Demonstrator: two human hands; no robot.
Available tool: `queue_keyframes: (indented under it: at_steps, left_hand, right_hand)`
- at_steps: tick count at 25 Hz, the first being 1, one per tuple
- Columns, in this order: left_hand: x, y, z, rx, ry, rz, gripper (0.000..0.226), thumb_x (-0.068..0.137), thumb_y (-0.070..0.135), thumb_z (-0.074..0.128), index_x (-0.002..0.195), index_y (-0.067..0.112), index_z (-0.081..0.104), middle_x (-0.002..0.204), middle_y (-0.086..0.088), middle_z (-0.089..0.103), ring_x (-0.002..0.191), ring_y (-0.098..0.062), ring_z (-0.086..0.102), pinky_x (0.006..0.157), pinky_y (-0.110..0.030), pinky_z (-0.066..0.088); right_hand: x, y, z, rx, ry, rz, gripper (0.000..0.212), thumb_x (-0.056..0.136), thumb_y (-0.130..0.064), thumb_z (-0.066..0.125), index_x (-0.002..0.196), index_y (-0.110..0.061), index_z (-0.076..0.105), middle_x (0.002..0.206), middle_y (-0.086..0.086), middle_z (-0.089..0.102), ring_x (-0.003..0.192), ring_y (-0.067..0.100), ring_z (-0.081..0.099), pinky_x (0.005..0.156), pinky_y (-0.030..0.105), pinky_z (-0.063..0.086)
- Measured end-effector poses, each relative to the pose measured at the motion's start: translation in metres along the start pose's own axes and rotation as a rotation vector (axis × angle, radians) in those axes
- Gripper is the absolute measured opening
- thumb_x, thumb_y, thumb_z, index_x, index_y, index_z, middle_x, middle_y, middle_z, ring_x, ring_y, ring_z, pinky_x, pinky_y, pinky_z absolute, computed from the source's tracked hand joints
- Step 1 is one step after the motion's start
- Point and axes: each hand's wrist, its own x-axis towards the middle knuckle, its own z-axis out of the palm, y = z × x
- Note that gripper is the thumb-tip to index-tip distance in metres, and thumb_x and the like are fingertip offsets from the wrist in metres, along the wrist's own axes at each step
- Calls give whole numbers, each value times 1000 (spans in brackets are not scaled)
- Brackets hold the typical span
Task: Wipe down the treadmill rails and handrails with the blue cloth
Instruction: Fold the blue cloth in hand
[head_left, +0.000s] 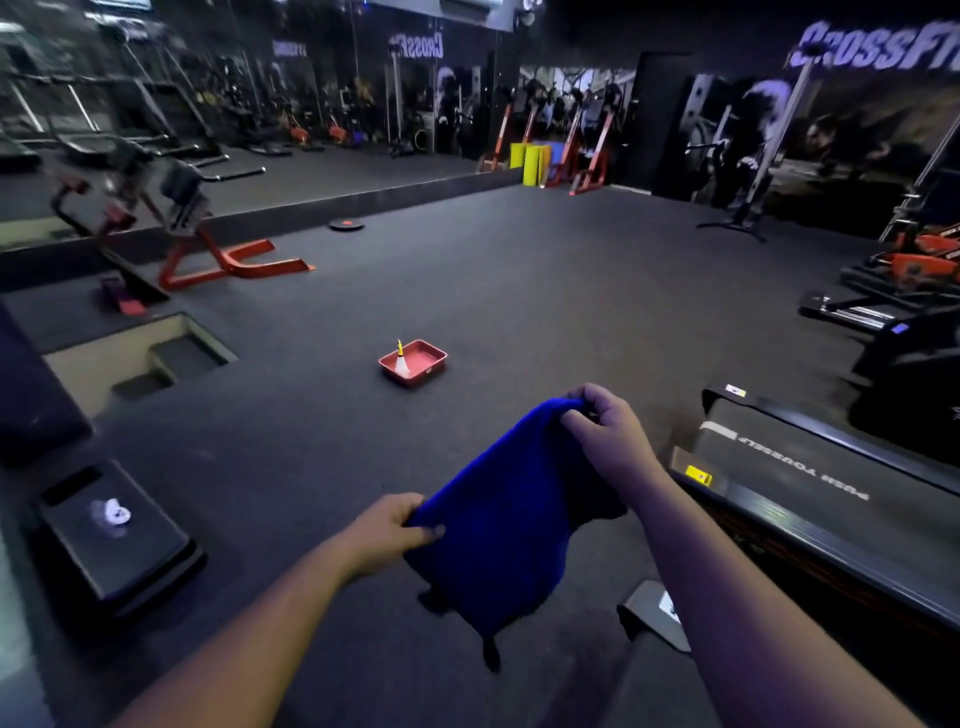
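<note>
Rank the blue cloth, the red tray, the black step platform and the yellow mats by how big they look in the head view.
1. blue cloth, though nearness to the camera inflates it
2. black step platform, slightly smaller
3. red tray and yellow mats look alike; the mats sit far off, so no ranking.

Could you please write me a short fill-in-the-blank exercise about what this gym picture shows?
1. Both hands, left hand and right hand, hold a soft cloth whose colour is ____.
2. The shallow rectangular plastic tray on the floor is ____ in colour.
3. The black treadmill deck lies on the person's ____ side.

Missing words: blue; red; right
</note>
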Motion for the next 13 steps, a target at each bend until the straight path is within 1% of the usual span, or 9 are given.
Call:
queue_keyframes:
  at_steps: [2,4,6,8,10,13]
  left_hand:
    - [12,-1,-38,-72,131,-37,18,91,22,72,99,7,67,87,-10,73,75,-17,66,67,-31,51]
    - [29,5,-70,-240,299,-70,19,90,22,73,97,5,67,78,-10,69,64,-16,61,55,-26,48]
    - [51,16,-91,-477,422,-127,17,90,25,73,95,10,68,78,-12,70,59,-20,61,52,-28,51]
    - [79,24,-102,-596,508,-128,15,90,25,72,96,11,69,83,-14,74,63,-23,64,54,-30,54]
    - [115,30,-106,-599,521,-64,15,91,17,70,102,8,70,88,-14,76,70,-23,67,60,-31,56]
    - [186,38,-116,-588,429,2,14,97,11,61,106,7,70,92,-12,76,76,-20,69,66,-31,57]
  right_hand:
    - [28,7,22,-158,74,56,4,78,-17,67,80,-19,65,74,-1,66,72,18,58,68,31,45]
    - [49,13,50,-190,128,153,7,75,-20,71,77,-20,64,75,0,68,74,23,62,68,33,48]
    - [69,14,82,-106,156,214,14,73,-22,75,73,-19,62,73,1,68,72,24,63,68,36,51]
    - [87,10,116,6,177,254,20,73,-20,79,72,-17,60,71,0,66,69,20,60,65,33,49]
    - [108,6,155,50,172,230,22,72,-20,83,74,-19,60,74,-2,67,70,16,61,66,31,48]
    - [155,6,212,127,47,167,21,73,-16,81,76,-26,62,75,-7,68,70,8,62,71,30,51]
